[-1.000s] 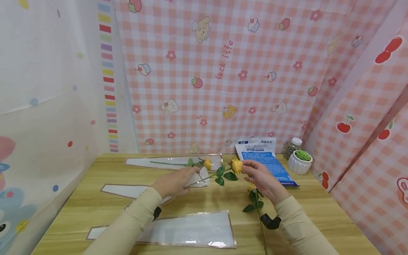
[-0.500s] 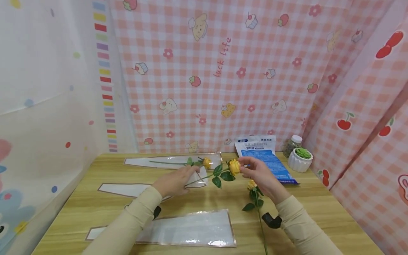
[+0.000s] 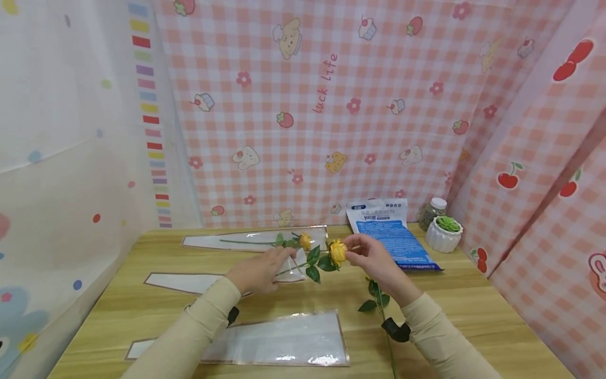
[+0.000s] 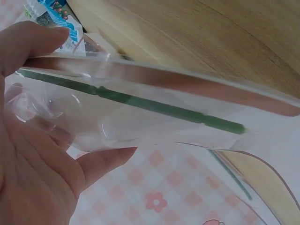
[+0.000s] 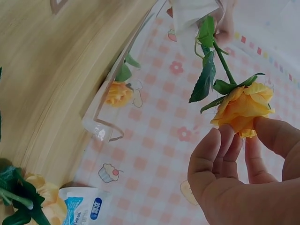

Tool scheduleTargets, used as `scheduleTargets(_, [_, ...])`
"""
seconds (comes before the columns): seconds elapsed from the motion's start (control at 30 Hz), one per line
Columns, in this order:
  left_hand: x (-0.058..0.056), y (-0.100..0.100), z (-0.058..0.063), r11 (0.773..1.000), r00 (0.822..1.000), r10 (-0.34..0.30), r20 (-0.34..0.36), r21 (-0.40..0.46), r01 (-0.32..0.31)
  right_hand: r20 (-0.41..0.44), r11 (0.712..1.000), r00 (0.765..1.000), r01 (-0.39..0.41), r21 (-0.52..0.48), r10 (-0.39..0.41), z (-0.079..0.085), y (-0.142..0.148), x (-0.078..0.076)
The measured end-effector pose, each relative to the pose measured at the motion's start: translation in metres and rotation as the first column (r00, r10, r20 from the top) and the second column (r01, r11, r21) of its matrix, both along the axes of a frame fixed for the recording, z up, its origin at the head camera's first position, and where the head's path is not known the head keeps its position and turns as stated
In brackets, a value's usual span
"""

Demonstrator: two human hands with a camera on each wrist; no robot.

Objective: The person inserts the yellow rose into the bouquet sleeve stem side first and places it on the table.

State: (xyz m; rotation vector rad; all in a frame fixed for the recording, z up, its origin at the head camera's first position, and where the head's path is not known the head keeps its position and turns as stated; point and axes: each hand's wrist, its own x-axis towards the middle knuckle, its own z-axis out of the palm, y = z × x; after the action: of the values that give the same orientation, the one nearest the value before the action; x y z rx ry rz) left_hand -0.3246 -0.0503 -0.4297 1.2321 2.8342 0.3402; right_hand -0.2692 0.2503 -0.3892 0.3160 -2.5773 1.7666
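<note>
- Above the wooden table (image 3: 440, 316), from my distant place, I see a yellow rose (image 3: 338, 252) held up by two hands, its bloom to the right and its stem running left and a little downward.
- The right hand (image 3: 371, 258) is pinching the bloom; its thumb and fingertips are set around the petals, as my right wrist view shows well.
- The left hand (image 3: 260, 268) is gripping the wide end of the middle wrapper (image 3: 297, 263); in my left wrist view the thumb is at one edge of the film and another finger at the opposite edge.
- In this same view I see the lower green stem (image 4: 154, 108) through the film, while leaves and bloom are outside, past the wide edge.
- Behind the left hand, a second rose (image 3: 305, 241) lies within the outline of the back wrapper (image 3: 203, 241); if it is inside or on top, I cannot tell.
- Closest to the person, the front wrapper (image 3: 284, 339) lies flat, partly covered by the left forearm (image 3: 189, 331).
- Below the right hand, a third rose (image 5: 49, 192) lies on the table.
- Farther back on the right, I find a blue and white bag (image 3: 390, 237), a jar (image 3: 432, 215) with white cap and a white pot (image 3: 442, 241) with a green plant (image 3: 448, 223).
</note>
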Motion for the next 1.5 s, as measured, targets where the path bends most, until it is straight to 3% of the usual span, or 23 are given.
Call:
scheduleTargets(0.6, [0.003, 0.003, 0.002, 0.999, 1.0, 0.007, 0.0, -0.039, -0.007, -0.005, 0.999, 1.0, -0.006, 0.049, 0.006, 0.0, -0.02, -0.002])
scheduleTargets(1.1, [0.005, 0.002, 0.004, 1.0, 1.0, -0.004, 0.012, -0.022, 0.004, -0.021, 0.998, 1.0, -0.019, 0.06, 0.02, -0.004, -0.031, -0.003])
scheduleTargets(1.5, [0.005, 0.002, 0.004, 1.0, 1.0, -0.016, 0.0, -0.014, 0.016, -0.085, 0.998, 0.996, -0.033, 0.049, 0.037, -0.01, -0.042, -0.008])
